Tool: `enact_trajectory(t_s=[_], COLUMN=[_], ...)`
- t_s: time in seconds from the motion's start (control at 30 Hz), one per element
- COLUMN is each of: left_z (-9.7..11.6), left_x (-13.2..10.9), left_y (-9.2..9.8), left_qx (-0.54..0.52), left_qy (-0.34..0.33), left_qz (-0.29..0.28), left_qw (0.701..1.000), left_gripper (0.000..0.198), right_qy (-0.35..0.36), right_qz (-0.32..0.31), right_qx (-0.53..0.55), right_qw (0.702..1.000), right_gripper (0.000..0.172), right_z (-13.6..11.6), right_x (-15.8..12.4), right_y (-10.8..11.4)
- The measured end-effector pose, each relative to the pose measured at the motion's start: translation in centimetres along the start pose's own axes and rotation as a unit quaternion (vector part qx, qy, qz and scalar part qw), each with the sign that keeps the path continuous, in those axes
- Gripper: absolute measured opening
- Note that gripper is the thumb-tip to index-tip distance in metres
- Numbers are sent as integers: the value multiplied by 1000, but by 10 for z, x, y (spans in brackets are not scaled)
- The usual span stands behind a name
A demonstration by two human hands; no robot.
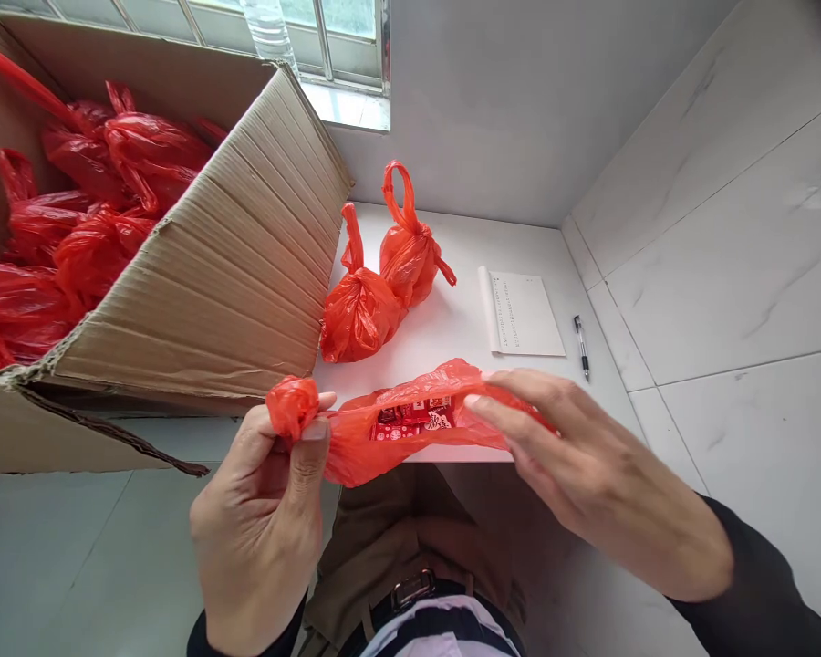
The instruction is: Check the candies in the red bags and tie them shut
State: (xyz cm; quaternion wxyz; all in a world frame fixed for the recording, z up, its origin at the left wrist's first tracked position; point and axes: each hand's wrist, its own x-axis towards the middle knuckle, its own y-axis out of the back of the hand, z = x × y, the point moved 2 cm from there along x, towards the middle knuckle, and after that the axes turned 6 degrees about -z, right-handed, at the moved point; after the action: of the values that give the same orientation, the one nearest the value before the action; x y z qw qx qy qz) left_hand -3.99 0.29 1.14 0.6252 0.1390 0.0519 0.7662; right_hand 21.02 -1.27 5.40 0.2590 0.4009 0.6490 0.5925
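Observation:
A red plastic bag (359, 461) is stretched sideways between my hands at the table's front edge. My left hand (264, 511) is closed, pinching the bag's bunched-up handle between thumb and fingers. At the other end, my right hand (567, 447) has hold of the bag by its rim, with two long fingers lying along the opening; its thumb is hidden. Through the gap show small red printed packets (417, 420). Beyond it, two tied red bags (361, 315) stand side by side, touching, their handle loops upright.
On the left, a large open cardboard box (225, 237) holds several tied red bags (154, 151). A notepad (525, 313) and a pen (581, 349) lie on the white table (452, 228). Behind are a barred window and a plastic bottle (268, 32); a tiled wall (745, 228) rises on the right.

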Motion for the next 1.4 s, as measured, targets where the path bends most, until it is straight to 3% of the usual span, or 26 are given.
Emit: enact_trajectory(t_s=[0.13, 0.27, 0.37, 0.47, 0.57, 0.63, 0.67, 0.77, 0.93, 1.03, 1.1, 1.23, 1.33, 1.4], left_z=[3, 9, 21, 39, 55, 58, 58, 51, 35, 34, 38, 45, 37, 26], left_x=[0, 13, 24, 25, 18, 16, 18, 26, 37, 44, 45, 44, 44, 43], left_y=[6, 1, -15, -36, -54, -60, -61, -59, -49, -44, -40, -30, -24, -23], left_qx=[-4, -199, -253, -130, -12, -3, -23, -121, -201, -231, -195, -60, 79, 170], left_qy=[-16, -23, -2, -22, -112, -131, -119, -26, 98, 102, 73, -19, -176, -299], left_qz=[3, -66, -169, -253, -332, -364, -368, -386, -410, -404, -433, -469, -371, -282], left_qw=[1000, 977, 952, 959, 937, 922, 922, 914, 884, 879, 877, 881, 908, 896], left_gripper=[14, 18, 20, 21, 36, 15, 5, 27, 34, 30, 26, 7, 37, 50], right_qy=[-133, -185, -158, -81, 2, 38, 45, 17, -26, -26, -14, -11, -43, -53], right_qz=[45, 87, 120, 124, 124, 122, 129, 148, 118, 110, 98, 46, -24, -52], right_qx=[-19, 88, 199, 270, 287, 292, 286, 253, 313, 346, 378, 460, 501, 511], right_qw=[990, 975, 960, 952, 950, 948, 948, 956, 942, 931, 920, 887, 864, 856], right_gripper=[26, 12, 14, 16, 19, 20, 22, 36, 10, 8, 8, 32, 34, 32], right_z=[25, 32, 19, -3, -21, -26, -26, -15, 3, 2, 1, 4, 9, 12], right_x=[-13, -15, 0, 24, 42, 48, 49, 50, 48, 47, 49, 63, 74, 79], right_y=[7, 23, 38, 45, 43, 38, 36, 29, 20, 16, 11, -7, -26, -37])
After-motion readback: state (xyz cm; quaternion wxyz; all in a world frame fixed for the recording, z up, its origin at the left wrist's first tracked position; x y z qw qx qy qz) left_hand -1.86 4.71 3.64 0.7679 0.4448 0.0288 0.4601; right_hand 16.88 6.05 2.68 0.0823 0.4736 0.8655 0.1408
